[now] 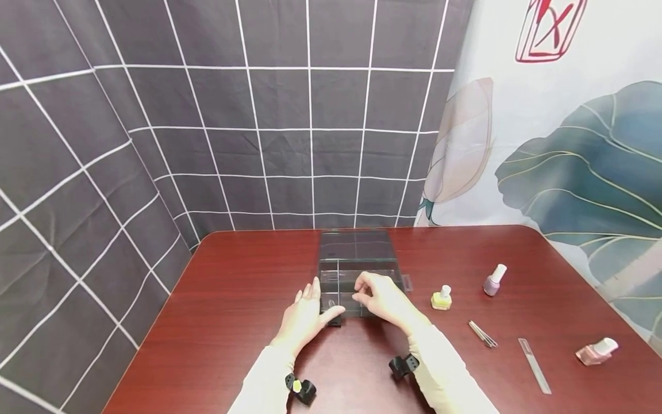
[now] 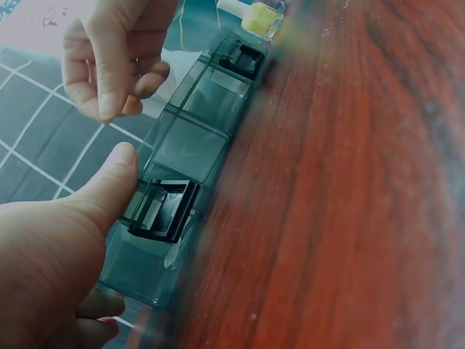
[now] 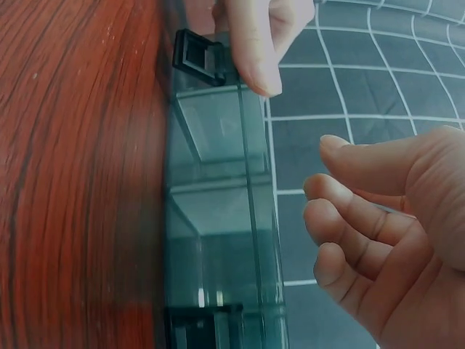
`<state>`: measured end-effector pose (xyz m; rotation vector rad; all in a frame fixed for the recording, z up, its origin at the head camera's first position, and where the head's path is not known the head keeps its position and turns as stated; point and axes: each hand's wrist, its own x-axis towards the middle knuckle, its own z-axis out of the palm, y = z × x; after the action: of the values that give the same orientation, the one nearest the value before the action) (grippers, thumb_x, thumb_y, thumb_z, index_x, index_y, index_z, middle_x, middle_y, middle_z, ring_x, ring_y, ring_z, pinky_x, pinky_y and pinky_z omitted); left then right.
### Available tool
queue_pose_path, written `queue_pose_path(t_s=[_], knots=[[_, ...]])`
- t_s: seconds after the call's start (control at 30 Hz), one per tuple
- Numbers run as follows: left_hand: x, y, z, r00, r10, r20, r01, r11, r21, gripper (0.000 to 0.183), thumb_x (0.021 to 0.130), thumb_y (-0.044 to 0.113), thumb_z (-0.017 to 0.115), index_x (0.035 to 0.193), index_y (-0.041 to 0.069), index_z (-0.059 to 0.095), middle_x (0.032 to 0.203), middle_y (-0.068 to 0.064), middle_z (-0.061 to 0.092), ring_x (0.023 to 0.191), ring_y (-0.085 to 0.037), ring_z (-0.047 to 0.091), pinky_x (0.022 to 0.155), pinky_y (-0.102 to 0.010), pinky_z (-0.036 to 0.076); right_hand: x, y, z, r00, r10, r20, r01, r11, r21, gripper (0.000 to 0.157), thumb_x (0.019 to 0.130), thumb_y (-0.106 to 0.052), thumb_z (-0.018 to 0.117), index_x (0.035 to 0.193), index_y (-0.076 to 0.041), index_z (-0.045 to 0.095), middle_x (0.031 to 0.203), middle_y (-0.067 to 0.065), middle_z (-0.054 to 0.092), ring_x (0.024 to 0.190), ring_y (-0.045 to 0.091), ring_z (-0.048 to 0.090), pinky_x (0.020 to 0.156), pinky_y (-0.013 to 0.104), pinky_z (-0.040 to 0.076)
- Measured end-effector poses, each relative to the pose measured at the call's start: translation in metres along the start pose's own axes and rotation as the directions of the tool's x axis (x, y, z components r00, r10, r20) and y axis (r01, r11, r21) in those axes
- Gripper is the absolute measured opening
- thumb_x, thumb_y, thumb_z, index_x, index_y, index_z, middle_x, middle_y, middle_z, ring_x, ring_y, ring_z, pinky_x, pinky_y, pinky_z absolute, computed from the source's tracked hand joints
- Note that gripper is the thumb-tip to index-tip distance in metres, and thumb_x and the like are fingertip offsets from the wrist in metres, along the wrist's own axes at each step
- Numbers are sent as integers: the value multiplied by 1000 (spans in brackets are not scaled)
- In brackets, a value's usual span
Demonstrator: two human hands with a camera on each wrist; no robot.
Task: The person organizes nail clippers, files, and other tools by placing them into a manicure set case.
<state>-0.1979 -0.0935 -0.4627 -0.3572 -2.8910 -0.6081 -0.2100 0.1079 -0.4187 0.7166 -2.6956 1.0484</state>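
Note:
A dark translucent compartment box (image 1: 349, 311) stands on the table with its lid (image 1: 354, 244) tipped back. My left hand (image 1: 302, 319) rests at its front left corner, fingers straight along the left side. In the left wrist view, the left thumb lies at the rim beside a black latch (image 2: 167, 211). Over the right compartments hovers my right hand (image 1: 385, 299), its fingers loosely bent. Between its thumb and fingertips (image 3: 320, 211) nothing shows in the right wrist view. A small pale piece (image 1: 332, 303) shows in the front left compartment.
To the right stand a yellow nail polish bottle (image 1: 441, 299) and a purple one (image 1: 492, 286). A bundle of thin metal tools (image 1: 482, 334), a nail file (image 1: 535, 365) and a tilted pink polish bottle (image 1: 591, 353) lie nearer. A grey grid curtain (image 1: 279, 149) hangs behind the table.

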Motion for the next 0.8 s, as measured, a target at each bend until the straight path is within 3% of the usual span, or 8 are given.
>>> queue_pose_path(t_s=[0.27,0.47,0.8], knots=[[0,-1,-2,1000,-14,1,14,1000,-25,96,79,68,53,139,-4,37,131,-26,47,119,-44,45,86,-50,46,-6,4,-6,1000,4,-15,-4,1000,-4,15,80,-8,72,81,-11,57,66,-11,54,59,3,50,56,23,43],[-2,1,-1,1000,-4,10,4,999,-38,97,78,69,53,139,-5,37,130,-27,48,118,-44,46,88,-49,46,-17,12,-12,999,53,5,-52,998,-37,14,81,-10,71,82,-12,58,66,-12,51,59,4,48,57,24,42],[0,-1,-1,1000,-12,13,13,999,-40,97,78,69,52,140,-5,36,132,-27,47,120,-44,45,88,-49,46,-29,20,-23,999,48,-22,-49,997,-61,15,79,-9,72,82,-12,57,66,-13,51,61,3,48,59,24,43]])
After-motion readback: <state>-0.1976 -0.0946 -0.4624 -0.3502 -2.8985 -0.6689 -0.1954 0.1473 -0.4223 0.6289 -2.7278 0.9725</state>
